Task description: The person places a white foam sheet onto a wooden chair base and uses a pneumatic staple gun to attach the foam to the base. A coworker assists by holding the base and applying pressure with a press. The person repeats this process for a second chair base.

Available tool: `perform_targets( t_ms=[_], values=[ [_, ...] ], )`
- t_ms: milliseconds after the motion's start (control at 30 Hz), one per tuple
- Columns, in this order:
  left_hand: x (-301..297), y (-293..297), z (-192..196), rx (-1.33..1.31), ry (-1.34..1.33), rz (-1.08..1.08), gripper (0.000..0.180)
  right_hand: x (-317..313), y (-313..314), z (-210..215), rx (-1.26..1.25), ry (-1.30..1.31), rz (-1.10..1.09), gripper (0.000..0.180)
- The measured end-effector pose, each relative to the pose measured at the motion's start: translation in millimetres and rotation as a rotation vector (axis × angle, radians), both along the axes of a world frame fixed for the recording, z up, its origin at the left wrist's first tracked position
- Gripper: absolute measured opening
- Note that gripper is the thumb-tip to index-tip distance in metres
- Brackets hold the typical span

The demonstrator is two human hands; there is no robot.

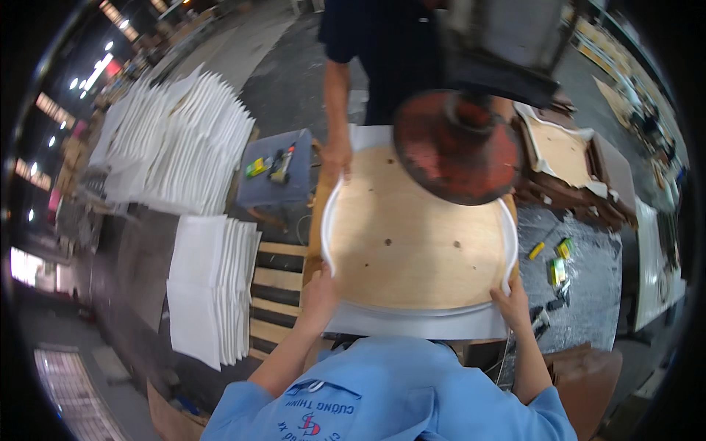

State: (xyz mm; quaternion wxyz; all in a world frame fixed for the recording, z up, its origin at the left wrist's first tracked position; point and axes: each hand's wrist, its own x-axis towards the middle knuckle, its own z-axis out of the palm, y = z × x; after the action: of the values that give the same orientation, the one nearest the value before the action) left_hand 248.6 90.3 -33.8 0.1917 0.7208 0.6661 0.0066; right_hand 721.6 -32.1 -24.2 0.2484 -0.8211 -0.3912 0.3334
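A light plywood seat panel [412, 250] with rounded sides and a few small holes lies in front of me, white foam [329, 250] curling up round its edge. My left hand [319, 294] is closed on the foam at the panel's near left side. At the near right corner, my right hand [512, 300] pinches the foam edge between thumb and fingers. A white sheet [412, 324] shows beneath the panel along the near side. Above the far right part hangs a round red press disc [460, 151], hiding some of the panel.
Across the panel, a co-worker's hand [337, 156] rests at its far left edge. White sheets are stacked [184, 140] at the left, with a smaller stack [213, 287] nearer. A blue-grey stool [273, 173] carries tools. Right, a plastic-covered table [588, 294] holds a yellow-handled tool [537, 251] and brown upholstered pieces [581, 187].
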Motion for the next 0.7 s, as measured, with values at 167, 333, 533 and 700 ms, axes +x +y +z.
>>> perform_targets(
  t_ms=[167,333,533,700],
  values=[
    [-4.4,-2.7,1.8,-0.008,0.034,0.008,0.056,-5.8,12.4,-7.1,0.151,0.141,-0.014,0.058],
    [7.0,3.9,2.6,0.052,-0.076,0.059,0.047,18.6,-1.6,-19.9,0.071,0.137,0.014,0.062],
    [-89.7,37.2,-29.7,0.274,-0.459,0.363,0.030,19.9,35.0,3.3,-0.211,-0.294,0.261,0.062],
    [-52.9,79.6,-18.4,-0.233,-0.974,0.506,0.015,79.0,33.1,-14.0,-0.073,-0.281,-0.117,0.052]
  ],
)
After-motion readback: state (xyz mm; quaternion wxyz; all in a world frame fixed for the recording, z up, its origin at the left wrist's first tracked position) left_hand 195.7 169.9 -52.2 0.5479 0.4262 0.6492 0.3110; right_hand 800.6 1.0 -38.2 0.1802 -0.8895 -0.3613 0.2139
